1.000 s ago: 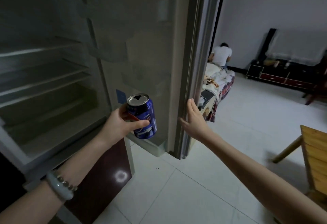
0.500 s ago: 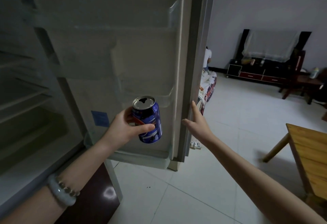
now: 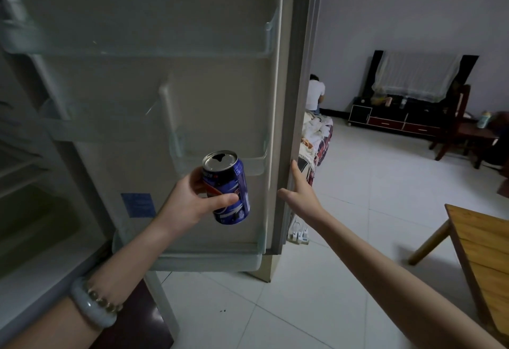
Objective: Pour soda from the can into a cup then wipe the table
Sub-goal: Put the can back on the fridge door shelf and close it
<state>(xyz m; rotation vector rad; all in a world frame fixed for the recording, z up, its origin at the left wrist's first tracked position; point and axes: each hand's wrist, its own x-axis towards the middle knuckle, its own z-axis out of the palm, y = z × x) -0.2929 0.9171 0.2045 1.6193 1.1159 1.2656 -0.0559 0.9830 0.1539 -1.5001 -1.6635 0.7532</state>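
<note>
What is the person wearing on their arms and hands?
Both arms are bare, no sleeves showing. The left wrist wears a chunky pale grey-white bangle and, beside it, a bracelet of small gold-coloured beads. The right hand and arm wear nothing. The left hand is bare too.

The grip of your left hand (image 3: 190,205) covers part of the label on the blue soda can (image 3: 237,183). Your right hand (image 3: 301,197) has its far fingers hidden behind the grey fridge door (image 3: 298,73). The view's right edge crops the wooden surface (image 3: 487,244).
</note>
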